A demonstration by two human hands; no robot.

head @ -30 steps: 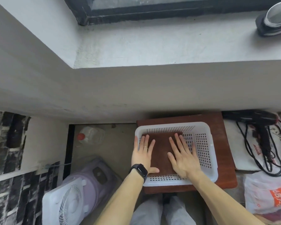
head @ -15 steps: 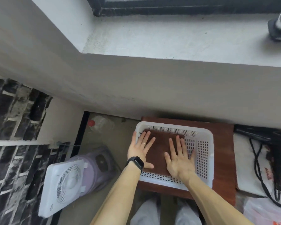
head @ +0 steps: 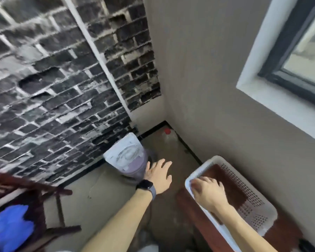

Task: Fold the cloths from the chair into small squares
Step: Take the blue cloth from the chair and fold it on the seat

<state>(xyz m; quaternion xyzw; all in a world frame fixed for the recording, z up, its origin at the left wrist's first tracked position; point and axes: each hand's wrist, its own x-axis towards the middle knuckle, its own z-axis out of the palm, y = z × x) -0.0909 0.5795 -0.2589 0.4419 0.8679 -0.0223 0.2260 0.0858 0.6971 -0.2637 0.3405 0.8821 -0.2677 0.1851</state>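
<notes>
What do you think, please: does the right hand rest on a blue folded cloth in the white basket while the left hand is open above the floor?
No: the head view shows the folded cloth under the right hand is brown, not blue. It lies in the white basket, and the left hand is open above the floor.

A dark brick wall [head: 53,79] with pale mortar fills the left, crossed by a slanting white strip [head: 98,57]. At its foot a white box fan [head: 125,155] stands on the grey floor [head: 105,188], against a blurred purple object [head: 135,169]. A red-capped bottle [head: 167,131] sits in the corner. The plaster wall [head: 207,79] holds a dark-framed window [head: 287,57]. A red-brown desk [head: 189,206] stands below it.
</notes>
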